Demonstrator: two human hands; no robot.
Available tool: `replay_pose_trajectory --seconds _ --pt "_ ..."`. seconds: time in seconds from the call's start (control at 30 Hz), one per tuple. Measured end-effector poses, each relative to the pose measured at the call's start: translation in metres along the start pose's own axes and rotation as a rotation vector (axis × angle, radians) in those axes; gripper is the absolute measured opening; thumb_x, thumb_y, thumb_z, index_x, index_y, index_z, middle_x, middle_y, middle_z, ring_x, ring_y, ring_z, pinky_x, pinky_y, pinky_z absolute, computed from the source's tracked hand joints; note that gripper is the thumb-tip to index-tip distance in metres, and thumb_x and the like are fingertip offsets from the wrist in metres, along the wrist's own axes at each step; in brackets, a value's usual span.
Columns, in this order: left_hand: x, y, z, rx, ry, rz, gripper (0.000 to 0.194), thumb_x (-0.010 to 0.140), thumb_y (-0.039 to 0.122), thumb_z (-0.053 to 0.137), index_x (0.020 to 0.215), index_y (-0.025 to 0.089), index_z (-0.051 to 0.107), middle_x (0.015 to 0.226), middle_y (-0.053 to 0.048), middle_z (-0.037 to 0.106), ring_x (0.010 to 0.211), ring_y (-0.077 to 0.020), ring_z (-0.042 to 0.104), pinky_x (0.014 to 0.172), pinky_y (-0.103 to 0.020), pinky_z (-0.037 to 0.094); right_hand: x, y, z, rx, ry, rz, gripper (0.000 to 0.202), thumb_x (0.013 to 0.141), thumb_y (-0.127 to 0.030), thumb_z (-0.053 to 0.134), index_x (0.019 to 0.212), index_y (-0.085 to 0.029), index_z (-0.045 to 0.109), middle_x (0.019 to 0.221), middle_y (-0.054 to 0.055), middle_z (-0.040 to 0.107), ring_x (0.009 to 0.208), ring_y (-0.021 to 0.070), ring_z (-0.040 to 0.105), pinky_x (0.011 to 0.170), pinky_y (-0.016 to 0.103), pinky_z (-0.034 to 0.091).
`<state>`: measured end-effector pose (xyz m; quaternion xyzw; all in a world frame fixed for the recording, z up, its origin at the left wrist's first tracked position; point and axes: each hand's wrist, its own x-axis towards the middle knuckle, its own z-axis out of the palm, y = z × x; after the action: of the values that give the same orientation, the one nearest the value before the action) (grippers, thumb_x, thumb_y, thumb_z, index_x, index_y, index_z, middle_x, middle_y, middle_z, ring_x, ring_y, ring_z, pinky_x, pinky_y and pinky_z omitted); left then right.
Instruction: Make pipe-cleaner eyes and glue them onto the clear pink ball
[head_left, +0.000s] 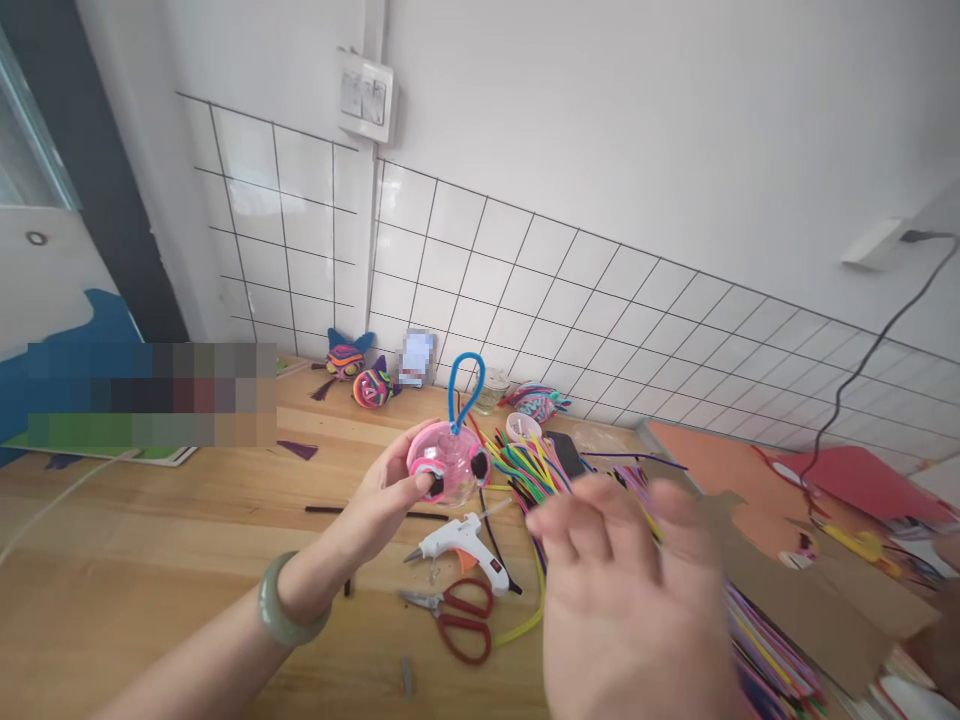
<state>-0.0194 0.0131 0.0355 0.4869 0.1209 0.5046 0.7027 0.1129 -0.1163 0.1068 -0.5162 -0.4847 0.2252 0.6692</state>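
My left hand [390, 485] grips a clear plastic ball ornament [456, 474] trimmed with pink fuzzy pipe cleaner and two black round eyes. The thumb presses beside one eye, and a blue pipe cleaner loop [466, 385] stands up from the top. Close to the camera and slightly blurred, my right hand [634, 590] is raised with its fingers apart and nothing seen in it. Below the ornament lie a white glue gun [461, 545] and red-handled scissors [465, 618]. A bundle of colourful pipe cleaners [529, 465] spreads out behind the right hand.
Finished yarn-like ornaments [373, 385] and a phone [416, 358] stand along the tiled wall. Beside them are a glass jar [491, 390] and a small white tub [523, 428]. Cardboard [795, 590] and red sheets [862, 485] lie at right. A cable hangs there.
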Motion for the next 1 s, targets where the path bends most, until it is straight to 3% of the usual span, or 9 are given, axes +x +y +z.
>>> replay_pose_trajectory --seconds 0.07,0.17,0.27,0.53,0.83,1.0 --pt "-0.002 0.0 0.001 -0.013 -0.016 -0.007 0.057 0.071 0.033 0.067 0.124 0.019 0.049 0.124 -0.012 0.053 0.115 -0.0307 0.046 0.091 -0.036 0.041 0.014 0.006 0.015 -0.038 0.087 -0.044 0.046 0.082 -0.041 0.051 0.125 -0.028 0.041 0.127 0.009 0.051 0.117 0.0253 0.049 0.096 0.048 0.041" --pt "-0.004 0.0 0.003 -0.022 -0.04 -0.016 0.058 0.071 0.032 0.068 0.125 0.02 0.048 0.127 -0.012 0.051 0.117 -0.031 0.045 0.091 -0.036 0.041 0.011 0.04 0.022 -0.213 -0.024 0.016 0.051 0.078 -0.039 0.059 0.125 -0.023 0.044 0.135 0.009 0.044 0.126 0.0266 0.039 0.106 0.047 0.03" --pt "-0.005 -0.001 0.004 -0.008 -0.061 -0.016 0.059 0.071 0.031 0.069 0.125 0.02 0.048 0.126 -0.012 0.052 0.116 -0.0308 0.046 0.091 -0.036 0.042 0.006 0.057 0.024 -0.25 -0.111 0.086 0.065 0.075 -0.041 0.063 0.132 -0.021 0.039 0.14 0.01 0.039 0.128 0.0293 0.036 0.104 0.047 0.033" --pt "-0.006 -0.001 0.009 0.004 -0.048 -0.023 0.059 0.067 0.029 0.072 0.122 0.021 0.051 0.124 -0.012 0.053 0.114 -0.03 0.048 0.089 -0.036 0.044 0.007 0.056 0.033 -0.109 -0.125 0.072 0.061 0.079 -0.035 0.06 0.134 -0.023 0.037 0.136 0.01 0.046 0.122 0.0278 0.045 0.092 0.039 0.048" --pt "-0.008 -0.004 0.008 0.045 -0.046 -0.02 0.056 0.07 0.026 0.07 0.121 0.021 0.05 0.123 -0.012 0.053 0.113 -0.0283 0.049 0.087 -0.033 0.045 0.006 0.062 0.033 -0.083 -0.152 0.116 0.058 0.082 -0.037 0.055 0.134 -0.024 0.032 0.144 0.01 0.033 0.13 0.0262 0.035 0.105 0.045 0.034" --pt "-0.009 0.001 0.014 0.077 -0.028 -0.031 0.053 0.07 0.028 0.07 0.119 0.02 0.051 0.122 -0.012 0.053 0.108 -0.0271 0.051 0.083 -0.032 0.047 0.004 0.062 0.033 -0.035 -0.149 0.13 0.056 0.083 -0.037 0.053 0.134 -0.024 0.033 0.144 0.009 0.032 0.129 0.0263 0.036 0.103 0.044 0.037"
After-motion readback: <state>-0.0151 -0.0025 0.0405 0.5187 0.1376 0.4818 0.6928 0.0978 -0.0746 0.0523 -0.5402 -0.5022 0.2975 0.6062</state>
